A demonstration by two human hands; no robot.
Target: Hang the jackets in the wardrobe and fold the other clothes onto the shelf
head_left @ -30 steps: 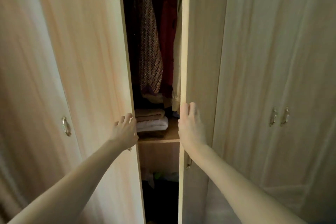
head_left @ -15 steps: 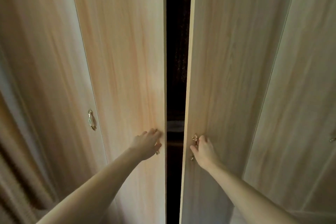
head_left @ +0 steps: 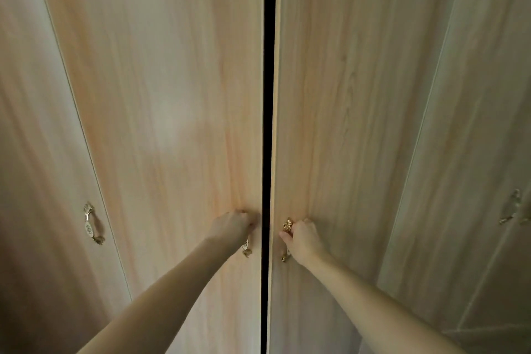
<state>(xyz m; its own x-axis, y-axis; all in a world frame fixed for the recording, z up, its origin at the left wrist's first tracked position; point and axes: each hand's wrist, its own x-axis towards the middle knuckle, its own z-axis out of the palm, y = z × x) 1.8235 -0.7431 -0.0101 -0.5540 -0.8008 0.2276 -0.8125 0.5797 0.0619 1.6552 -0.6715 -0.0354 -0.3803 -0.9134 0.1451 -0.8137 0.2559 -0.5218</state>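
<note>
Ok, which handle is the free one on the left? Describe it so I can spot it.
Start at the dark gap between the two middle wardrobe doors, where both hands grip handles. Go left across the left middle door to the next panel. The free handle sits there: gold ends, pale patterned middle, and no hand on it.

Wardrobe front, light wood-grain finish, filled the entire view.

Two centre doors (head_left: 172,95) stood almost closed, a narrow dark gap (head_left: 269,95) running full height between them. A further door panel at far left (head_left: 34,152) carried an ornate brass handle (head_left: 92,223); panels at far right (head_left: 488,123) carried similar handles (head_left: 513,207), blurred. Lighting was uneven: a warm bright patch fell on the left centre door, while the lower left and right edges lay in shadow.
</note>
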